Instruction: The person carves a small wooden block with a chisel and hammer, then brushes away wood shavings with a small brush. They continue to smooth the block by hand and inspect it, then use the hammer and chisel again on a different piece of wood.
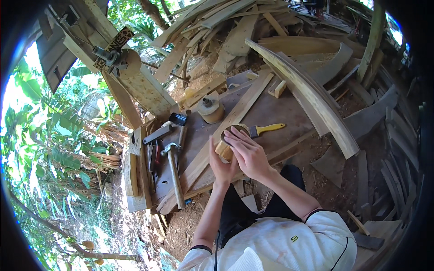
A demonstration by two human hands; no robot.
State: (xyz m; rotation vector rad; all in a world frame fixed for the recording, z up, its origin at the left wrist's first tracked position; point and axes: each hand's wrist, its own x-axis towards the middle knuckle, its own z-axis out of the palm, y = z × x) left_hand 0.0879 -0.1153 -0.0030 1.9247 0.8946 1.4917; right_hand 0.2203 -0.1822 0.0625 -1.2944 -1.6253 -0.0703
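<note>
My left hand (220, 165) cups a light wooden block (224, 151) from below and the left, its fingers partly hidden behind the piece. My right hand (249, 156) lies over the block's upper side, fingers pressed together on a dark round pad (231, 129), perhaps sandpaper; its exact kind is hard to make out. Both hands are close together above the near edge of the workbench. Just right of the pad lies a paintbrush (270, 128) with a yellow handle.
On the brown workbench (239, 110) lie a long plank (212, 147), a claw hammer (174, 174) and a round container (211, 110) with a dark neck. A long curved board (312, 97) crosses the right side. Wood offcuts (226, 20) are piled behind; shavings cover the ground.
</note>
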